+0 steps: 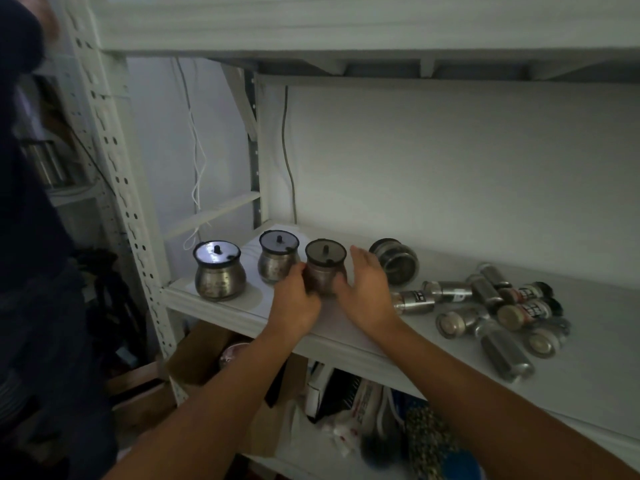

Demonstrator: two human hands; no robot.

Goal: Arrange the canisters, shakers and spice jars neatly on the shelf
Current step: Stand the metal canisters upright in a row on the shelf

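Note:
Three round steel canisters with black-rimmed lids stand upright in a row on the white shelf (588, 382). The left canister (218, 271) and the middle canister (275, 258) stand free. The third canister (325, 265) sits between my hands: my left hand (296, 299) grips its left side, and my right hand (367, 292) rests flat against its right side, fingers straight. A fourth canister (394, 259) lies on its side just right of my right hand. Several steel shakers and spice jars (502, 313) lie tumbled further right.
The upper shelf (346, 36) hangs low overhead. A perforated white upright (114, 161) bounds the left end. Cables (197, 161) hang behind. Cardboard boxes (194, 362) and bags sit below the shelf. A person in dark clothes (41, 271) stands at the left.

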